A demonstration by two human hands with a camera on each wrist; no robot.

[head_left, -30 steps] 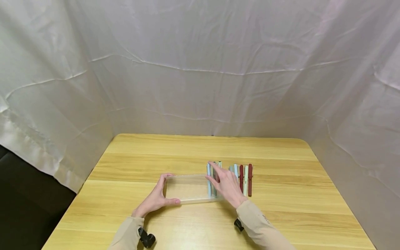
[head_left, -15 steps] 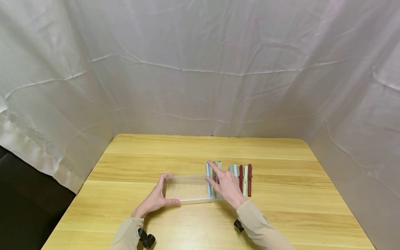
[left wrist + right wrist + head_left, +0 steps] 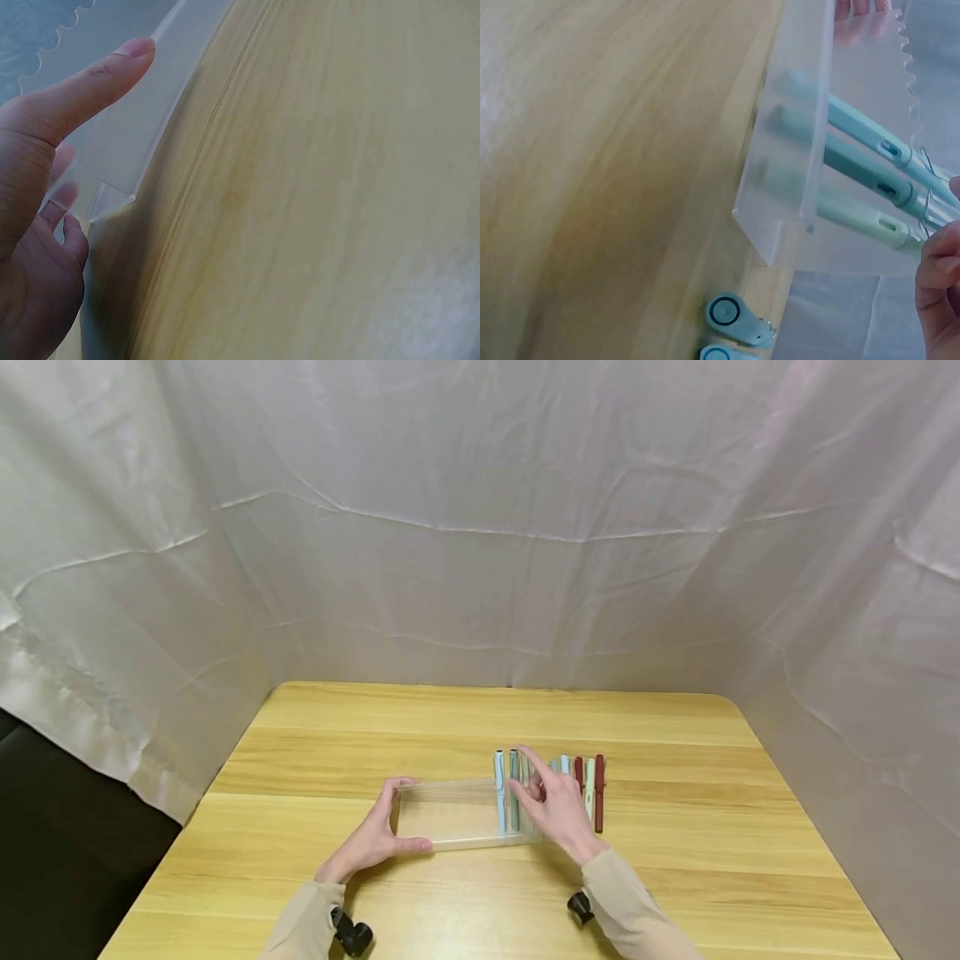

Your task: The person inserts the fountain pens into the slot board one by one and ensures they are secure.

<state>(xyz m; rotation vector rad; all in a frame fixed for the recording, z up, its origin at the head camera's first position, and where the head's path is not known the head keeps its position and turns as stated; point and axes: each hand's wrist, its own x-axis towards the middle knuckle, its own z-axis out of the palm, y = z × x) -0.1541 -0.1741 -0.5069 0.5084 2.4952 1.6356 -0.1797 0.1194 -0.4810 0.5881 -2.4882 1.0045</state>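
Note:
At its left end my left hand (image 3: 378,828) grips a clear plastic pen holder (image 3: 468,842), thumb on the near wall and fingers at the far corner. A scalloped edge (image 3: 908,67) of the holder shows in the right wrist view. Side by side at its right end lie a light blue pen (image 3: 500,802), a teal pen (image 3: 514,810) and a mint pen (image 3: 855,215). My right hand (image 3: 558,810) is over the mint pen, index finger extended and thumb apart from it. Fingertips reach the capped ends in the right wrist view; their exact contact is partly cut off.
Right of the holder, a row of several pens lies on the wooden table (image 3: 675,793): a light blue pen (image 3: 566,764), a mint pen (image 3: 589,785) and a dark red pen (image 3: 599,793) among them. A pale curtain (image 3: 480,568) surrounds the table's back and sides.
My right hand has shifted right, from the light blue pen to the mint one. The light blue pen's top has tilted slightly left. My left hand stays on the holder.

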